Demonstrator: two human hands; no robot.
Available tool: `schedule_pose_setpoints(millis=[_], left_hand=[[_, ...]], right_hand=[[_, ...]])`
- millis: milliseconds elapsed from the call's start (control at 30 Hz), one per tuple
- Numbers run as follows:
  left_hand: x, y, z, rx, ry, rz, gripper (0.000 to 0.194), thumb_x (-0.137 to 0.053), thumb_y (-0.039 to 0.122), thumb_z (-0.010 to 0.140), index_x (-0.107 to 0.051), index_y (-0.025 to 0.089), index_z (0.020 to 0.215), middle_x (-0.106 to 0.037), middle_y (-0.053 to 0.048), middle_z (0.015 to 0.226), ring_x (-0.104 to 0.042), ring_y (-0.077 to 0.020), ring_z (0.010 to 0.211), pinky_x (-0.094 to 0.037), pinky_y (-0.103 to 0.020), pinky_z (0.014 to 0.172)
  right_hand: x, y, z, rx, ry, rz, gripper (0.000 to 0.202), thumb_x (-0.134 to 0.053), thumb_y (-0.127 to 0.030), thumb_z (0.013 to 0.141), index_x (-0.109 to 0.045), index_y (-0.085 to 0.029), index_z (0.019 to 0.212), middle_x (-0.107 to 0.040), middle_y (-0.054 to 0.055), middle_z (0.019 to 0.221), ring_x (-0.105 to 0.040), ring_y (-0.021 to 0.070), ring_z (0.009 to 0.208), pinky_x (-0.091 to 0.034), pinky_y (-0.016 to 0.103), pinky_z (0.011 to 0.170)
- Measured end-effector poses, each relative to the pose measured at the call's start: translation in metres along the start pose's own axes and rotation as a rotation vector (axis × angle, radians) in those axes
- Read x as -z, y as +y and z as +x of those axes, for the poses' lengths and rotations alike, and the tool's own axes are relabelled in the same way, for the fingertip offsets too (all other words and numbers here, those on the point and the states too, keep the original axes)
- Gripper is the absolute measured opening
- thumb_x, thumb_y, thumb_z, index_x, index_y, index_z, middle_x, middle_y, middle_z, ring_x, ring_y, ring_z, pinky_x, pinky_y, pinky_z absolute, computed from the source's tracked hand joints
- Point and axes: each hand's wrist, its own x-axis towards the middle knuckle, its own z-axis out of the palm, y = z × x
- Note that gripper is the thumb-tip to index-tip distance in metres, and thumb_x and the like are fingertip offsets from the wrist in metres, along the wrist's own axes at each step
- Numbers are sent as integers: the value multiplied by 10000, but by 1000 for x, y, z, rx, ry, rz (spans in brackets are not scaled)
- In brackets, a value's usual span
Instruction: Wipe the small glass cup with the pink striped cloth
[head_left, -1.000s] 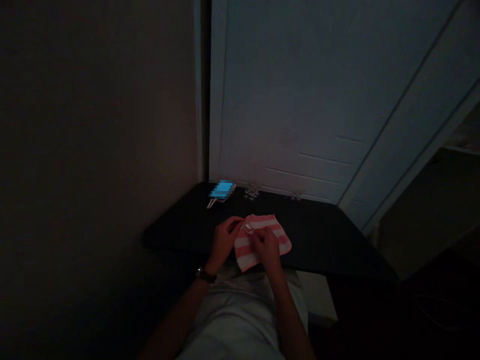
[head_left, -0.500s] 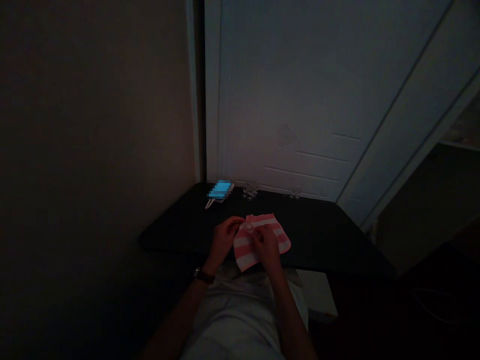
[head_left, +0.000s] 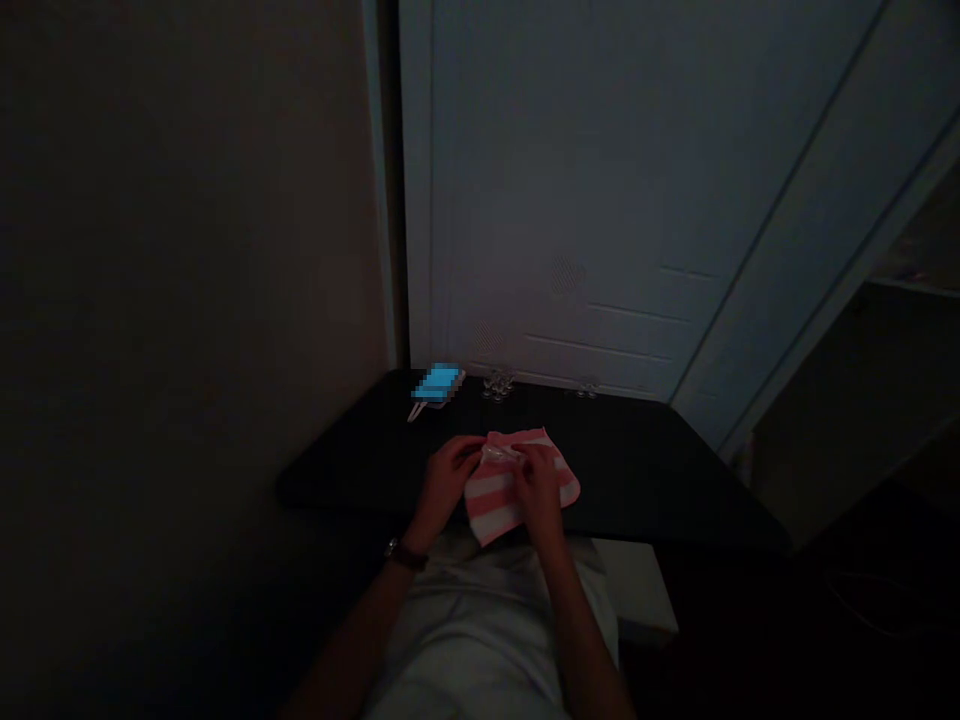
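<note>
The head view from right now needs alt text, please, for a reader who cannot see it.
Two hands hold a small clear object over a pink-and-white striped cloth on a dark table; behind lies a lit phone.

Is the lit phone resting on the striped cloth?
No, the phone lies on the dark table, beyond the striped cloth.

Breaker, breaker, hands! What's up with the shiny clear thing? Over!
Left hand and right hand at small clear object, grip too dim to tell. Striped cloth beneath. Phone, clear pieces behind, out of the way.
</note>
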Motion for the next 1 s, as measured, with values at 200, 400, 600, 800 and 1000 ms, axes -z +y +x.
schedule_pose_setpoints(millis=[200, 400, 600, 800, 1000], left_hand=[[0, 1, -1, -19, -7, 22, 215, -547, 223, 740, -630, 181, 934, -641, -47, 973, -598, -169, 902, -485, -286, 800], [1, -3, -1, -29, -7, 63, 245, -536, 237, 756, -628, 187, 978, -642, -53, 1031, -590, -182, 952, -463, -317, 859], [0, -6, 0, 16, -19, 5, 290, -562, 186, 724, -614, 171, 1009, -638, -63, 1049, -602, -180, 935, -496, -315, 826], [0, -7, 0, 25, -20, -5, 314, -574, 192, 715, -608, 172, 1026, -641, -65, 1053, -613, -182, 928, -501, -316, 827], [-1, -3, -3, 38, -24, 14, 336, -573, 224, 724, -604, 168, 1054, -635, -77, 1087, -617, -190, 939, -502, -324, 836]], right_hand=[[2, 1, -1, -48, -8, 36, 333, -446, -150, 807, -553, -225, 1114, -477, 68, 1027, -492, 178, 919, -409, 322, 829], [1, 0, 0, -80, -23, 47, 325, -480, -154, 791, -563, -201, 1102, -479, 68, 997, -503, 170, 855, -423, 315, 802], [1, 1, 1, -63, -12, 25, 274, -513, -183, 783, -587, -203, 1046, -499, 63, 972, -504, 165, 814, -430, 299, 753], [-2, 4, 2, -75, -28, 9, 172, -580, -242, 755, -619, -186, 912, -543, 43, 857, -504, 164, 751, -419, 285, 698], [1, -3, 3, -75, -39, 14, 126, -605, -290, 741, -620, -185, 809, -565, 25, 787, -503, 155, 722, -404, 267, 677]])
